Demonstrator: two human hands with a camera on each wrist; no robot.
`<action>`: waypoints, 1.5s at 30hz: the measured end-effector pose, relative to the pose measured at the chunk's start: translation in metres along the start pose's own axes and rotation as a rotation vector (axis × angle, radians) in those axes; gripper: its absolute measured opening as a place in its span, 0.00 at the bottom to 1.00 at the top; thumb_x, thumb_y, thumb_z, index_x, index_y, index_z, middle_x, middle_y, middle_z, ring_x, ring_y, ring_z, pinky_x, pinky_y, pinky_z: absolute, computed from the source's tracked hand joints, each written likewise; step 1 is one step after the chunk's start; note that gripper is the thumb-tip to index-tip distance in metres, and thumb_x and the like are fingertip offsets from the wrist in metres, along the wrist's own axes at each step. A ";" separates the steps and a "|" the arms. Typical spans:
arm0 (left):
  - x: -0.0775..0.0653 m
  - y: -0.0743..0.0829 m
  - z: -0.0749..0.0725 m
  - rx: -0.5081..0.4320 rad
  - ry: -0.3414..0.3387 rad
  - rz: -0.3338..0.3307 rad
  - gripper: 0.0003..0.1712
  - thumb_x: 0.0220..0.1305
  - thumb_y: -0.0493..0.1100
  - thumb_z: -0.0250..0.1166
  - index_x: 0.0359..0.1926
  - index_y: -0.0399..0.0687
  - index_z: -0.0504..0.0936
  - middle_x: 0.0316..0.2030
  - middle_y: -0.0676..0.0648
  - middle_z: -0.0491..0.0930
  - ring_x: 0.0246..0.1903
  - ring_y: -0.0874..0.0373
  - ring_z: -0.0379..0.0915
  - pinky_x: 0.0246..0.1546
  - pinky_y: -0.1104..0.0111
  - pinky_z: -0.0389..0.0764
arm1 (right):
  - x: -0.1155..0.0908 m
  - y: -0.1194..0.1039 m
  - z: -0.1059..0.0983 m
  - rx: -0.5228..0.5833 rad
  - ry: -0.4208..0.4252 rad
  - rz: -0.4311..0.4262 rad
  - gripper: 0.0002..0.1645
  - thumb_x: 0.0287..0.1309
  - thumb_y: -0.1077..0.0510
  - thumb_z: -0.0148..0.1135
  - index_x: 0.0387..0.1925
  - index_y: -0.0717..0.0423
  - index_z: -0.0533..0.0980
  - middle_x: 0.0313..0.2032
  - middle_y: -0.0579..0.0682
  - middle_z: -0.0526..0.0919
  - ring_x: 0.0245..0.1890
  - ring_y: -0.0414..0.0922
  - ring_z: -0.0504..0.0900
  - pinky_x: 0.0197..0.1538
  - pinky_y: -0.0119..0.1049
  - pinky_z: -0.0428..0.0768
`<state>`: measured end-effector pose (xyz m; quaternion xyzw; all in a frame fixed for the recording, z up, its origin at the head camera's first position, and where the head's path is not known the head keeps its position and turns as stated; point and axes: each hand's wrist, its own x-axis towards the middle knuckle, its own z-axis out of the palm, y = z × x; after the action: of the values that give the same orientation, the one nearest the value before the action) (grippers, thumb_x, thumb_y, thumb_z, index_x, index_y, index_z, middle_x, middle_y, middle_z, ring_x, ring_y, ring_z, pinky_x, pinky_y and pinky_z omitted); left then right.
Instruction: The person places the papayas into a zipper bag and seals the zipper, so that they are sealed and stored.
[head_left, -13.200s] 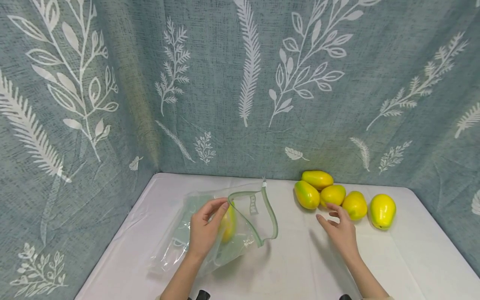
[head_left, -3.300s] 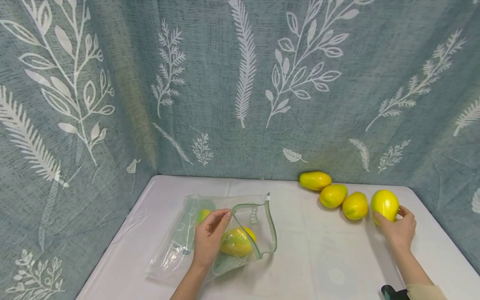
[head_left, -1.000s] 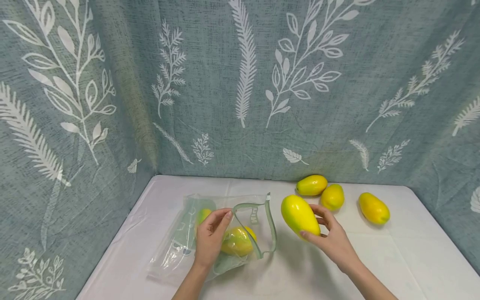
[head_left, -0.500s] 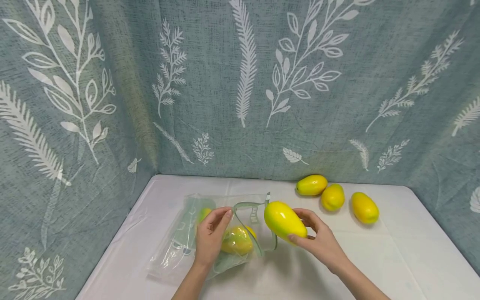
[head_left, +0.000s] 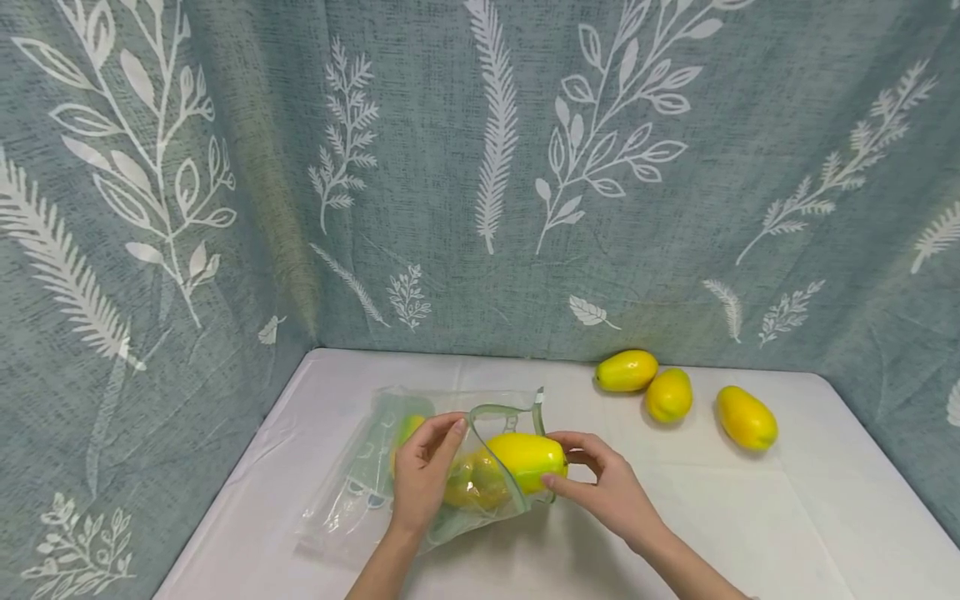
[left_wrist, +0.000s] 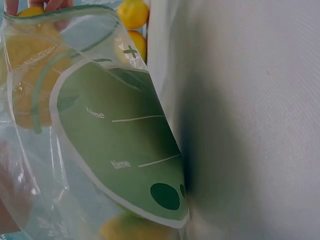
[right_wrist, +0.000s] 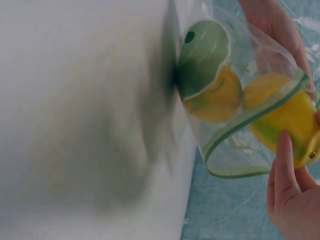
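In the head view my left hand (head_left: pixel 422 471) pinches the near rim of a clear zip bag (head_left: pixel 330 525) between thumb and fingers, and the bag's green-edged mouth stands open to the right. My right hand (head_left: pixel 611 487) grips the outer end of a yellow-green papaya (head_left: pixel 534 457), whose front part is inside the bag mouth. Through the plastic, another papaya (head_left: pixel 472 493) shows behind it, and part of one more papaya (head_left: pixel 408 427) appears deeper in. In the right wrist view the zip strip (right_wrist: pixel 237 126) crosses over the held papaya, and fingers (right_wrist: pixel 285 165) touch its side.
Three more papayas lie at the back right of the white-covered table (head_left: pixel 772 533): one by the curtain (head_left: pixel 627 370), one beside it (head_left: pixel 669 395), and one farther right (head_left: pixel 747 418). A leaf-patterned blue-green curtain (head_left: pixel 450 167) closes off the back and sides.
My right hand has taken a papaya from the right end of the group and carried it left into the bag mouth. The loose papayas have shifted. My left hand keeps its pinch.
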<state>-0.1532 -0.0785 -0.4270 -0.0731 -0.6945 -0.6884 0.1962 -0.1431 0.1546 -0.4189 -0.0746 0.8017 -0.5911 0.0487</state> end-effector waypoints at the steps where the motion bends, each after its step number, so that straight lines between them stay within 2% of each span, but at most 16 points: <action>1: 0.000 0.000 0.000 0.001 0.000 -0.002 0.07 0.67 0.37 0.63 0.43 0.38 0.84 0.40 0.45 0.84 0.45 0.60 0.78 0.49 0.73 0.78 | 0.000 0.000 0.001 -0.006 0.008 -0.004 0.27 0.51 0.53 0.75 0.55 0.44 0.78 0.48 0.47 0.78 0.49 0.47 0.77 0.51 0.43 0.77; 4: 0.000 0.000 0.000 0.011 0.002 -0.009 0.08 0.67 0.37 0.63 0.43 0.39 0.84 0.40 0.46 0.84 0.45 0.60 0.78 0.50 0.73 0.78 | 0.001 -0.001 0.004 0.010 0.011 -0.007 0.27 0.50 0.54 0.75 0.54 0.44 0.79 0.39 0.50 0.75 0.42 0.46 0.76 0.48 0.40 0.78; 6: 0.000 0.001 0.000 0.015 0.002 -0.015 0.08 0.67 0.38 0.63 0.43 0.39 0.84 0.40 0.47 0.84 0.46 0.60 0.78 0.50 0.73 0.78 | 0.001 -0.001 0.006 0.045 -0.013 -0.017 0.27 0.52 0.55 0.74 0.55 0.48 0.78 0.37 0.51 0.75 0.41 0.46 0.77 0.44 0.35 0.81; 8: 0.000 0.001 0.001 0.017 0.003 -0.020 0.08 0.67 0.38 0.63 0.43 0.39 0.84 0.40 0.47 0.84 0.45 0.60 0.77 0.50 0.73 0.78 | 0.001 -0.001 0.006 0.080 -0.070 -0.045 0.27 0.56 0.56 0.71 0.58 0.52 0.76 0.40 0.52 0.78 0.44 0.47 0.78 0.45 0.33 0.81; 11: 0.000 0.001 0.000 0.009 0.014 -0.014 0.07 0.67 0.38 0.64 0.42 0.39 0.84 0.39 0.47 0.84 0.44 0.59 0.77 0.50 0.74 0.78 | 0.001 0.001 0.005 0.112 -0.196 -0.124 0.28 0.64 0.57 0.64 0.64 0.56 0.69 0.53 0.56 0.79 0.56 0.51 0.76 0.55 0.35 0.78; 15: 0.001 0.002 0.000 0.002 0.029 0.015 0.06 0.66 0.37 0.64 0.41 0.39 0.84 0.38 0.48 0.84 0.43 0.59 0.77 0.53 0.73 0.76 | 0.000 0.004 0.001 0.178 -0.360 -0.178 0.29 0.71 0.58 0.53 0.70 0.55 0.60 0.66 0.58 0.69 0.67 0.52 0.66 0.63 0.34 0.71; 20: 0.002 0.006 0.001 0.000 0.010 0.038 0.07 0.66 0.36 0.63 0.42 0.36 0.84 0.39 0.50 0.84 0.45 0.60 0.78 0.50 0.72 0.78 | 0.000 0.003 0.000 0.233 -0.481 -0.160 0.29 0.75 0.57 0.45 0.72 0.56 0.55 0.70 0.57 0.62 0.71 0.52 0.57 0.63 0.30 0.66; 23: 0.002 0.010 0.002 0.004 -0.002 0.039 0.07 0.66 0.36 0.63 0.42 0.37 0.83 0.40 0.51 0.84 0.46 0.60 0.77 0.50 0.72 0.78 | 0.001 -0.002 0.002 0.207 -0.504 -0.146 0.27 0.76 0.55 0.42 0.71 0.55 0.56 0.71 0.54 0.62 0.72 0.54 0.55 0.68 0.40 0.60; 26: 0.003 0.013 0.003 -0.003 -0.005 0.045 0.07 0.66 0.35 0.63 0.43 0.37 0.83 0.40 0.51 0.85 0.47 0.59 0.76 0.50 0.72 0.78 | 0.001 -0.007 0.004 0.162 -0.501 -0.106 0.25 0.76 0.52 0.39 0.69 0.51 0.60 0.69 0.50 0.64 0.72 0.54 0.55 0.70 0.54 0.55; 28: 0.004 0.014 0.004 -0.015 -0.003 0.052 0.07 0.66 0.35 0.63 0.43 0.36 0.83 0.40 0.51 0.85 0.47 0.59 0.77 0.50 0.72 0.78 | 0.002 -0.009 0.004 0.148 -0.503 -0.079 0.24 0.76 0.50 0.38 0.68 0.50 0.63 0.68 0.48 0.65 0.71 0.53 0.56 0.69 0.58 0.54; 30: 0.004 0.015 0.004 -0.032 -0.002 0.063 0.06 0.66 0.34 0.63 0.42 0.36 0.83 0.40 0.50 0.85 0.47 0.58 0.77 0.50 0.72 0.78 | 0.001 -0.010 0.004 0.139 -0.495 -0.081 0.24 0.76 0.49 0.37 0.66 0.51 0.66 0.67 0.48 0.67 0.70 0.52 0.58 0.69 0.55 0.57; 33: 0.005 0.014 0.005 -0.048 -0.002 0.074 0.06 0.65 0.33 0.63 0.41 0.36 0.83 0.39 0.48 0.85 0.46 0.58 0.78 0.51 0.72 0.78 | 0.001 -0.008 0.000 0.139 -0.461 -0.132 0.24 0.77 0.50 0.35 0.63 0.55 0.68 0.65 0.51 0.70 0.68 0.50 0.63 0.67 0.46 0.63; 36: 0.005 0.012 0.005 -0.043 -0.002 0.078 0.05 0.65 0.32 0.63 0.41 0.36 0.84 0.39 0.48 0.84 0.46 0.59 0.78 0.53 0.72 0.77 | 0.001 -0.004 -0.006 0.157 -0.395 -0.173 0.25 0.78 0.51 0.34 0.61 0.60 0.70 0.62 0.56 0.72 0.64 0.48 0.68 0.63 0.39 0.69; 39: 0.005 0.010 0.005 -0.039 -0.004 0.074 0.05 0.65 0.33 0.63 0.41 0.36 0.83 0.39 0.47 0.84 0.46 0.58 0.78 0.53 0.71 0.77 | 0.001 0.001 -0.015 0.189 -0.317 -0.140 0.25 0.78 0.50 0.36 0.60 0.63 0.69 0.61 0.59 0.73 0.61 0.46 0.71 0.60 0.36 0.72; 45: 0.005 0.007 0.004 -0.026 -0.004 0.037 0.07 0.66 0.34 0.63 0.42 0.34 0.82 0.39 0.51 0.84 0.47 0.59 0.78 0.52 0.71 0.78 | -0.002 0.013 -0.036 0.156 -0.105 -0.059 0.22 0.75 0.50 0.45 0.58 0.62 0.71 0.57 0.60 0.75 0.54 0.42 0.75 0.56 0.34 0.76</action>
<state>-0.1557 -0.0752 -0.4190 -0.0900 -0.6843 -0.6935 0.2065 -0.1483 0.1928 -0.4209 -0.1249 0.7471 -0.6481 0.0788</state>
